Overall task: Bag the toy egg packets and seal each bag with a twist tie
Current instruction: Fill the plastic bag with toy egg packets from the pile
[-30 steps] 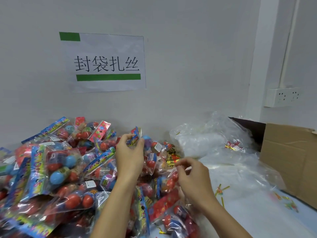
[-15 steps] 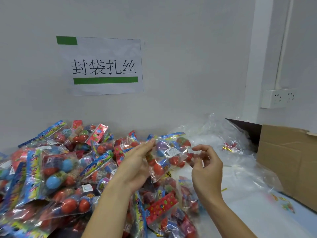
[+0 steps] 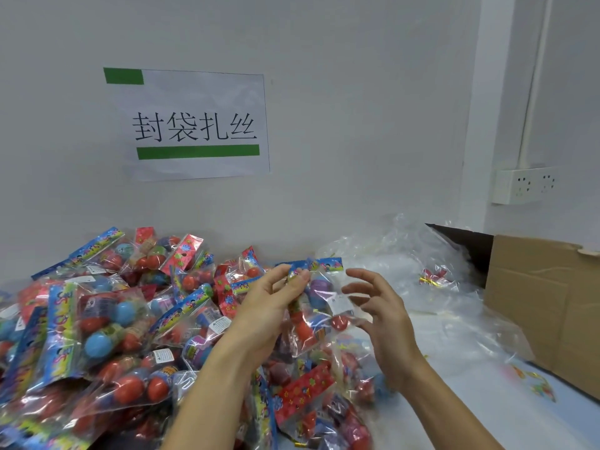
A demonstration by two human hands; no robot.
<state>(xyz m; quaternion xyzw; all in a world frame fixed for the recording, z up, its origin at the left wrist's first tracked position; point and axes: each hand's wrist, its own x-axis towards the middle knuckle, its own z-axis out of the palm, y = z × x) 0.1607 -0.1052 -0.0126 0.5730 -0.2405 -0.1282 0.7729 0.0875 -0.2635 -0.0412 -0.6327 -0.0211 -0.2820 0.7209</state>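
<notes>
I see the left hand (image 3: pixel 269 306) pinching the top edge of a toy egg packet (image 3: pixel 319 306) between thumb and fingertips, lifted above the pile of packets (image 3: pixel 97 319) on the desk (image 3: pixel 470 410). The right hand (image 3: pixel 386 323) hovers just beside the packet, fingers spread and relaxed, holding nothing. Clear plastic bags (image 3: pixel 399 254) lie heaped behind, next to a cardboard box (image 3: pixel 545 306). A paper sign (image 3: pixel 194 125) hangs on the wall.

Bare forearms (image 3: pixel 207 384), no sleeves, slender fingers (image 3: pixel 360 274)

2 hands (image 3: pixel 269 306), 1 box (image 3: pixel 545 306), 1 sign (image 3: pixel 194 125)
</notes>
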